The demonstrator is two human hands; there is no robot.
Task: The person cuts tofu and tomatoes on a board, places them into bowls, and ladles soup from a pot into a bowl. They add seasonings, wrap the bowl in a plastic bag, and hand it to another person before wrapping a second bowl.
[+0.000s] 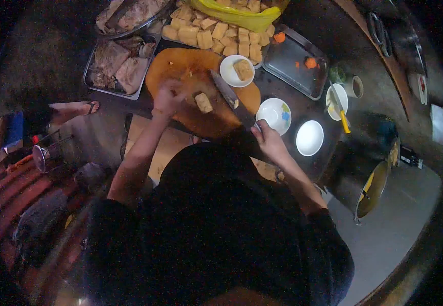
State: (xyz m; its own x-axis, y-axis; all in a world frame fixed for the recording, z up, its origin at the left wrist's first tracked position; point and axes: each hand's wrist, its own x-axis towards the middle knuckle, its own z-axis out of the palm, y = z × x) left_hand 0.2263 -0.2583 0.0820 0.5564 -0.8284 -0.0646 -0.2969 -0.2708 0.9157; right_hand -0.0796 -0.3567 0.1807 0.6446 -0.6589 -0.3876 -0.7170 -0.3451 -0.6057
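Observation:
My right hand (270,138) is wrapped round the handle of a kitchen knife (226,92). Its wide blade points up and left over the round wooden cutting board (163,66), with a small pale bit stuck to it. A single piece of fried tofu (203,103) lies on the board, left of the blade. Over the board's left side is my left hand (169,98), apart from the tofu; motion smears its fingers. At the board's upper right stands a small white bowl (226,76) with a piece of fried tofu in it.
Many tofu blocks (188,35) fill a tray under a yellow bag (242,18). Cooked meat (112,58) lies in a metal tray at left. To the right are a dark tray (290,66), white bowls (309,137), a yellow-handled knife (345,122) and a large pot (372,191).

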